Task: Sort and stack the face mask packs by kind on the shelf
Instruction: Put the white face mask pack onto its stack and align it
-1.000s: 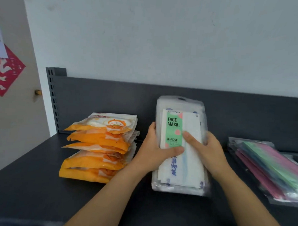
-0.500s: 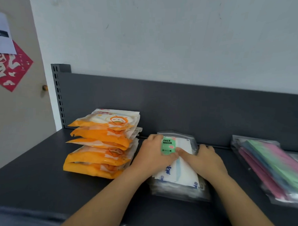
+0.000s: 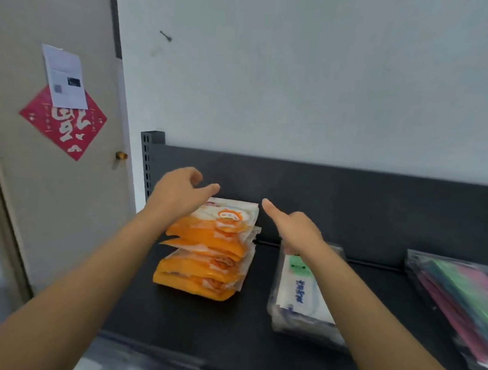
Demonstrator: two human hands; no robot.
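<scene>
The dark grey shelf (image 3: pixel 203 323) fills the lower half of the frame, its back panel standing against a pale wall, and three kinds of face mask packs lie flat on it, well apart. To the left is a beige door (image 3: pixel 40 204). At centre is the orange stack (image 3: pixel 209 256), five or so packs piled a bit unevenly, orange edges facing the lower left and the white printed top pack toward the back panel. Right of centre sits the clear stack (image 3: pixel 296 293) of white masks, long axis running from the shelf's front edge to the back, green label at the far end; I can't count its packs. At the right edge the coloured packs (image 3: pixel 456 292) slant from upper left to lower right, too blurred to count. Both hands are empty: the left hand (image 3: pixel 178 190) hovers above the orange stack with loose, spread fingers, and the right hand (image 3: pixel 297 229) is over the clear stack's far end, one digit stretched toward the panel. On the door hang one red diamond paper (image 3: pixel 63 123) and one white sheet (image 3: pixel 64 76).
</scene>
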